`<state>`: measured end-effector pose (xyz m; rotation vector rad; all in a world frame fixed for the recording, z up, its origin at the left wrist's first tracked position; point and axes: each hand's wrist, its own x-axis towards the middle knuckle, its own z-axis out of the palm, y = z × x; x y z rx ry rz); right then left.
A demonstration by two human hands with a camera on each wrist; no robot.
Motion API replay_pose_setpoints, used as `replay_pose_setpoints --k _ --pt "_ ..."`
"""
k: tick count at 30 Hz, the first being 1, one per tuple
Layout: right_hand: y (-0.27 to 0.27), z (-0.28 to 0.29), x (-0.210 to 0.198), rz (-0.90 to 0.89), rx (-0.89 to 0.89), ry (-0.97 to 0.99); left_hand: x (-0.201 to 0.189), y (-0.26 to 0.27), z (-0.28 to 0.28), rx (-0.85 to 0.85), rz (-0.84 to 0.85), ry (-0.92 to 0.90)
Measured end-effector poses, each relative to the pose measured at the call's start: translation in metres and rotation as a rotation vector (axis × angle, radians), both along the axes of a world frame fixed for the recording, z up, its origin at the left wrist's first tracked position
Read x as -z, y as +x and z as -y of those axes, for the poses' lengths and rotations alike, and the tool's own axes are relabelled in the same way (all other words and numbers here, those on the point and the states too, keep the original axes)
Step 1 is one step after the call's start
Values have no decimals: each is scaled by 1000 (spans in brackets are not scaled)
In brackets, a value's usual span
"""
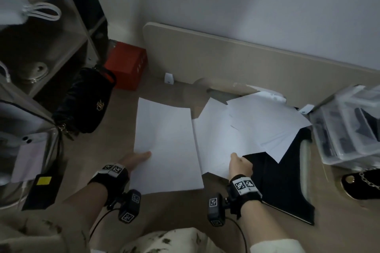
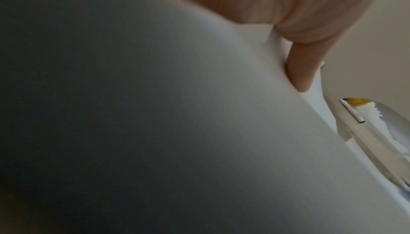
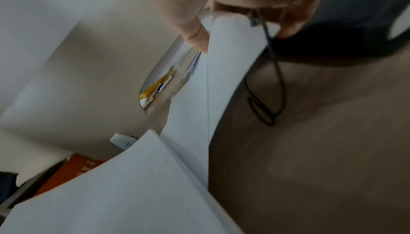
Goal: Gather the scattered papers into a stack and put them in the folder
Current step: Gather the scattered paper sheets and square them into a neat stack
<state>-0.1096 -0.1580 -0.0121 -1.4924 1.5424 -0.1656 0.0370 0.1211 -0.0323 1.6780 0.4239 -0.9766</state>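
A white sheet (image 1: 166,146) lies tilted on the tan surface, and my left hand (image 1: 141,157) pinches its left edge with the thumb on top. In the left wrist view this sheet (image 2: 177,115) fills the frame, with a finger (image 2: 297,76) along it. My right hand (image 1: 238,160) grips the near edge of a fan of white papers (image 1: 257,121) that overlaps the black folder (image 1: 287,183). In the right wrist view the papers (image 3: 221,80) are pinched between thumb (image 3: 195,32) and fingers. How many sheets each hand holds is hidden.
A black handbag (image 1: 86,104) and a red box (image 1: 127,65) sit at the left by a shelf unit (image 1: 51,33). A clear plastic bin (image 1: 349,125) stands at the right. A beige board (image 1: 246,59) leans on the wall behind. A black box with a yellow label (image 1: 43,189) is near left.
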Motion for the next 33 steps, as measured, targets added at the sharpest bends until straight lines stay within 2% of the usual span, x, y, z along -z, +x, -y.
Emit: replay_pose_setpoints --k 7,13,15,19,23,27,30,33 --pt "-29 -22 -6 -227 -320 26 -1 -15 -11 69 -2 67" --pt "-32 -28 -12 -411 -490 -199 -4 -21 -11 118 24 80" --pt "-30 -26 -9 -405 -482 -226 -6 -22 -10 132 36 80" --pt "-25 -25 -12 -127 -360 -186 -1 -20 -12 139 56 90" --pt "-21 -44 -19 52 -577 -392 1 -17 -10 169 130 132" --pt "-17 -52 -19 195 -744 -503 0 -10 -4 211 190 194" --pt "-8 -45 -29 418 -668 -662 -2 -6 1 240 209 205" --pt "1 -36 -51 560 -551 -794 -1 -3 8 261 213 199"
